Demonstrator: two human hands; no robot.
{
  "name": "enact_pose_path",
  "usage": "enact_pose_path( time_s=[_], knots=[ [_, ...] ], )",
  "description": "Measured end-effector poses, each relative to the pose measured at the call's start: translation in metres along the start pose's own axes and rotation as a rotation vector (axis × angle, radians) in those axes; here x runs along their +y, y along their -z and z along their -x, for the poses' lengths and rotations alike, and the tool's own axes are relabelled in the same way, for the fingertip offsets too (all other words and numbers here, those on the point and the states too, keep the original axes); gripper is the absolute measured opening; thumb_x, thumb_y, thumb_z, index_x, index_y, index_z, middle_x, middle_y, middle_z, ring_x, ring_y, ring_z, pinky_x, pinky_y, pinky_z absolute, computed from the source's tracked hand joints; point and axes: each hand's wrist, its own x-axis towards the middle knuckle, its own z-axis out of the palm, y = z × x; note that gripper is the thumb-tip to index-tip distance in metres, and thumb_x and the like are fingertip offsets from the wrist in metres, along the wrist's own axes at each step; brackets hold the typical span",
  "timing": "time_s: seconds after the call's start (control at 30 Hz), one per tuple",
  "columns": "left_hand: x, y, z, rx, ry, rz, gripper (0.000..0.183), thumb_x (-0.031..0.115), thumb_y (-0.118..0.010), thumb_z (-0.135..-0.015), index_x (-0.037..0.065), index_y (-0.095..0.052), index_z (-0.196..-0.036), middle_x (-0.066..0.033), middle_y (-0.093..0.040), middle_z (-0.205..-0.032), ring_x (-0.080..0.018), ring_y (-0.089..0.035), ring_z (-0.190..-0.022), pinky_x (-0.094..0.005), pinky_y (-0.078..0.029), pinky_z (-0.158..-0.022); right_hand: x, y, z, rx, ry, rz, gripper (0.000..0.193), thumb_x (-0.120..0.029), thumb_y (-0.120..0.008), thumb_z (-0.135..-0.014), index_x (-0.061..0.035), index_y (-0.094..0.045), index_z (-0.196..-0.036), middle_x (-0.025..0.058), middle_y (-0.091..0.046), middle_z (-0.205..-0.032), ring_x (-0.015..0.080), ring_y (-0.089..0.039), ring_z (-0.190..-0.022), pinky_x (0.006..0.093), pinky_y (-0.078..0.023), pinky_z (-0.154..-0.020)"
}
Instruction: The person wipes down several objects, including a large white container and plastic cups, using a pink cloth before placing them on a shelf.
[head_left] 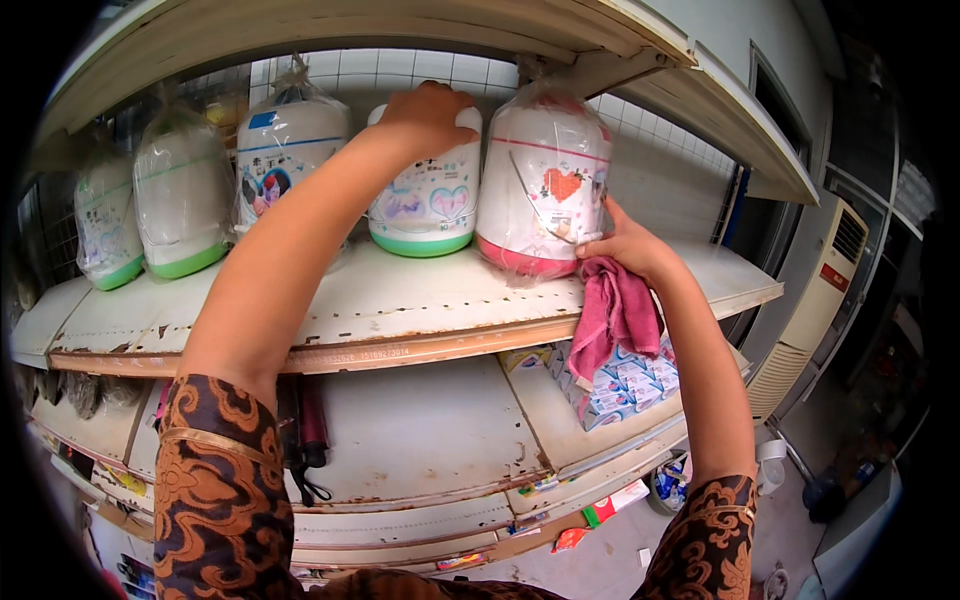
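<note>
On the shelf (410,300), my left hand (425,115) is closed over the top of a white lidded pail (420,205) with a green base. The fingertips are partly hidden at its far side. To its right stands a bagged white pail (545,180) with a pink base, a red heart and a wire handle, wrapped in clear plastic. My right hand (630,248) is at that pail's lower right side, fingers against the plastic. A crumpled dark pink cloth (615,315) hangs from this hand, over the shelf's front edge.
Left of my left forearm stand a bagged white pail with a blue band (285,150) and two more bagged pails with green bases (185,195). An upper shelf (480,25) hangs close above. Below are boxes in patterned wrap (620,385) and folded umbrellas (312,425). An air conditioner (825,280) stands right.
</note>
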Motion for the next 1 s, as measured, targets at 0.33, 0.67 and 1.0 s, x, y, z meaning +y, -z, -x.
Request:
enact_pose_path(
  time_s=[0.33,0.67,1.0],
  knots=[
    [-0.040,0.003,-0.004,-0.019,-0.160,0.127,0.035,0.028,-0.056,-0.086,0.013,-0.060,-0.117,-0.0138,-0.059,-0.114,-0.0299,-0.056,-0.104,-0.0369,-0.045,-0.088,-0.009,-0.006,-0.029,-0.117,-0.069,0.063,0.101,-0.005,-0.073,-0.068,-0.0006,-0.008,-0.145,0.0212,-0.058,-0.110,0.0227,-0.062,-0.081,0.0305,-0.052,-0.072],
    [-0.056,0.000,0.050,0.294,-0.112,-0.236,0.042,0.039,-0.053,-0.088,0.025,-0.052,-0.127,-0.0121,-0.058,-0.118,-0.0302,-0.047,-0.118,-0.0527,-0.028,-0.102,-0.025,-0.033,-0.047,0.006,-0.017,0.358,0.093,-0.002,-0.070,-0.055,-0.0013,-0.029,-0.138,0.0208,-0.058,-0.112,0.0275,-0.060,-0.090,0.0333,-0.049,-0.077],
    [-0.072,0.049,0.155,-0.080,0.296,-0.465,0.077,0.045,-0.063,-0.077,0.031,-0.024,-0.143,-0.0161,-0.012,-0.151,-0.0521,-0.018,-0.132,-0.0703,-0.032,-0.089,-0.018,-0.040,-0.050,0.019,-0.009,0.166,0.091,0.000,-0.065,-0.057,-0.0033,-0.030,-0.140,0.0210,-0.054,-0.122,0.0298,-0.057,-0.103,0.0322,-0.048,-0.083]
  ],
)
